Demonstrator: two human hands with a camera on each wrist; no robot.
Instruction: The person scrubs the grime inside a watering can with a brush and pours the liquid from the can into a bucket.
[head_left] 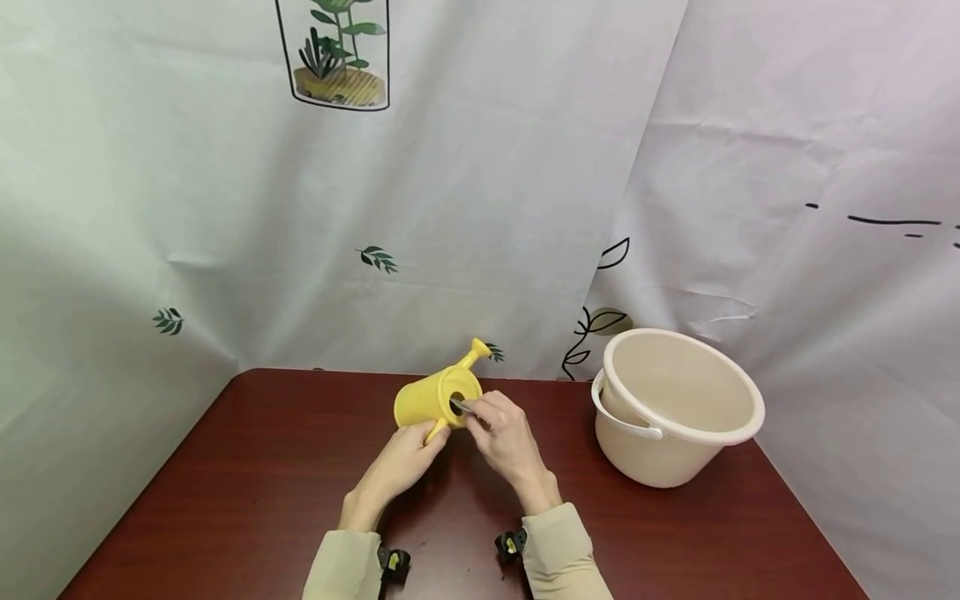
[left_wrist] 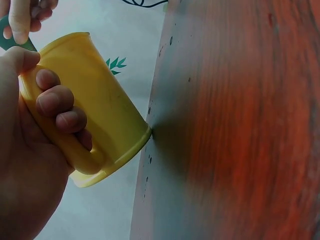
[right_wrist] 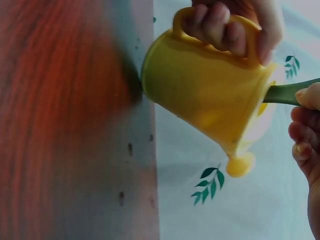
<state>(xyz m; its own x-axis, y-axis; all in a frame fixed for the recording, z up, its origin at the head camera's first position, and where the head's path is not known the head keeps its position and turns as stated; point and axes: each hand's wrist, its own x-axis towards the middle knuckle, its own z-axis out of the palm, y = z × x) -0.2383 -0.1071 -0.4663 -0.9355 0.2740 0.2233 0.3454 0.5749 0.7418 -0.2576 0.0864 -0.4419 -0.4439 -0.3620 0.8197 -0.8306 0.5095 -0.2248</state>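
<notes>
A yellow watering can is tilted over the far middle of the table, its spout pointing up and right. My left hand grips the can's handle, with fingers curled through the loop in the left wrist view. My right hand pinches a flat dark green handle at the can's mouth. That handle's far end runs inside the can and is hidden, so its kind does not show. The can's lower base edge is close to the tabletop; I cannot tell whether they touch.
A cream bucket with a white carrying handle stands at the right of the dark red table. A cream basin sits tilted in its top. A white printed cloth hangs behind the table's far edge.
</notes>
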